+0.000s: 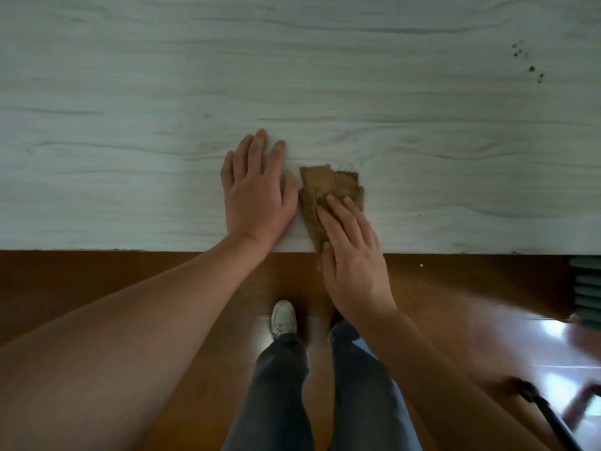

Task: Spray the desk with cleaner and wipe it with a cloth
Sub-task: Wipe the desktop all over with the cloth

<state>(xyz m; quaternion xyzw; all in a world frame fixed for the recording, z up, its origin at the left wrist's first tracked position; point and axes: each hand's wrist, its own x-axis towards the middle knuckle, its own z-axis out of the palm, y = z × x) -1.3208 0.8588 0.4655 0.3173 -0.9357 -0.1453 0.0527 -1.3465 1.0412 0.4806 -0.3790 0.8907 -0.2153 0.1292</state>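
Note:
A pale wood-grain desk (130, 92) fills the upper half of the head view. A crumpled brown cloth (328, 187) lies on it near the front edge, partly hanging over that edge. My right hand (354, 258) presses flat on the cloth's near part, fingers on top and thumb at its lower end. My left hand (257, 193) rests flat on the desk just left of the cloth, fingers spread, its thumb close to the cloth. No spray bottle is in view.
Several small dark spots (530, 65) mark the desk at the far right. Below the desk edge is a brown floor (97, 275) with my legs and a white shoe (283, 317). A dark strap (546, 415) and a grey ribbed object (587, 288) sit at the right.

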